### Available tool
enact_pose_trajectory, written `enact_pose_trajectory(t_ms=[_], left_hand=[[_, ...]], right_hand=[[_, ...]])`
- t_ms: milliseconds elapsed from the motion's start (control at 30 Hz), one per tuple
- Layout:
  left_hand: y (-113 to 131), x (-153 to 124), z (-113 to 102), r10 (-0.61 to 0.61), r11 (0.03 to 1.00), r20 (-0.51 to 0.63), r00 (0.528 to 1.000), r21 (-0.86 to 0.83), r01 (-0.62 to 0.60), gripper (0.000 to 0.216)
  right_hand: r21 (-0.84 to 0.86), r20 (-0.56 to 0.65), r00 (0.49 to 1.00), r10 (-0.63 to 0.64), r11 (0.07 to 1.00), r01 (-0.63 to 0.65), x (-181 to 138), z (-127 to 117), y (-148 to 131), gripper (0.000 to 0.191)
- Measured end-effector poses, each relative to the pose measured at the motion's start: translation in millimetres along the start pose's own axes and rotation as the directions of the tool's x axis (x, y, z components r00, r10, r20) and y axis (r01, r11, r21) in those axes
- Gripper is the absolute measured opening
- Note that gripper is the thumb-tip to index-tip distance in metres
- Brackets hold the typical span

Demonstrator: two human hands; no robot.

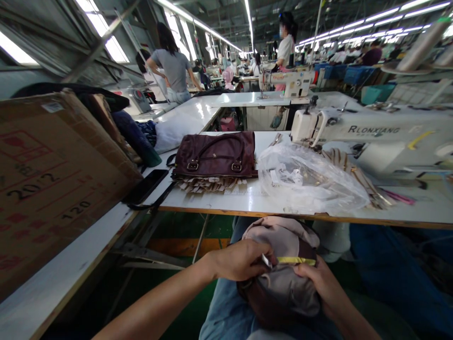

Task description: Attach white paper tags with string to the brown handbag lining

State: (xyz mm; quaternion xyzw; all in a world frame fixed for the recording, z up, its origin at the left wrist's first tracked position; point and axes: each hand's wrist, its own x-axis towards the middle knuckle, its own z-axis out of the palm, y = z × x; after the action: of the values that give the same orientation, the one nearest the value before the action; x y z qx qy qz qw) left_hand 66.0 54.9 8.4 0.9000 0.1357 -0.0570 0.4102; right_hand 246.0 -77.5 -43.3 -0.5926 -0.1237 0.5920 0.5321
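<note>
Grey lining [292, 290], yellow strip [296, 260] running lengthwise left-to-right, is grasped by left hand [242, 259] and right hand [325, 283].

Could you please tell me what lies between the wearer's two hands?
The head view shows grey fabric, crossed by a yellow strip, between them.

We've got a white worktable [226, 202] here. We can see a maroon handbag [215, 153], plastic bag [311, 184] and sewing machine [375, 134] sitting on it.

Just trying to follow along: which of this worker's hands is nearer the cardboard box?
Left. The left hand, at the grey fabric, is right of the cardboard box; the right hand, holding that fabric's other side, is farther right.
</note>
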Motion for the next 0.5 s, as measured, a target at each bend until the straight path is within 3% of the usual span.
enact_pose_trajectory(t_ms=[100,333,500], left_hand=[[-1.4,-0.4,-0.1,-0.061,0.993,-0.074,0.995,0.098,0.069,0.021],[-5.1,-0.9,-4.5,-0.208,0.978,-0.201,0.957,-0.058,0.2,0.019],[-10.2,-4.1,-4.7,-0.19,0.981,-0.354,0.916,-0.04,0.189,0.032]], right_hand=[[-0.02,0.028,0.999,-0.03,0.999,0.03,-0.1,2.0,-0.1,0.028],[-0.029,0.035,0.999,-0.026,0.999,0.027,2.6,-0.5,0.9,0.032],[0.03,0.025,1.0,-0.006,1.0,0.006,3.5,-5.2,2.4,0.034]])
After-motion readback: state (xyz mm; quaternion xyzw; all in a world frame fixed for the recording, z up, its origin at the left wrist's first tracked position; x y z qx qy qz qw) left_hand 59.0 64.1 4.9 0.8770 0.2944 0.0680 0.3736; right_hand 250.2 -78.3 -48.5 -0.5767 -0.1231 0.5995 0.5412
